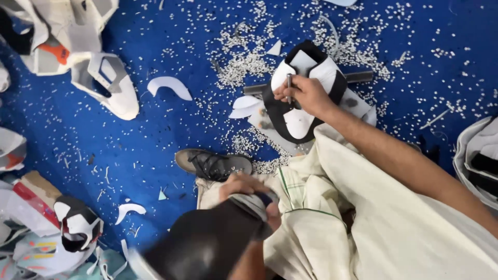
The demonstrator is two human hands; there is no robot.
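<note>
My right hand pinches a thin metal punch upright on a black and white shoe upper. The upper lies flat on a grey block on the blue floor. Low in the view, my left hand grips the handle of a large dark mallet, whose head is blurred. The mallet is above my lap, well short of the punch. My foot in a dark laced shoe rests between the two hands.
Small white punched-out bits litter the floor around the upper. White curved offcuts lie nearby. More cut shoe uppers are piled at the top left, bottom left and right edge. Cream trousers cover my legs.
</note>
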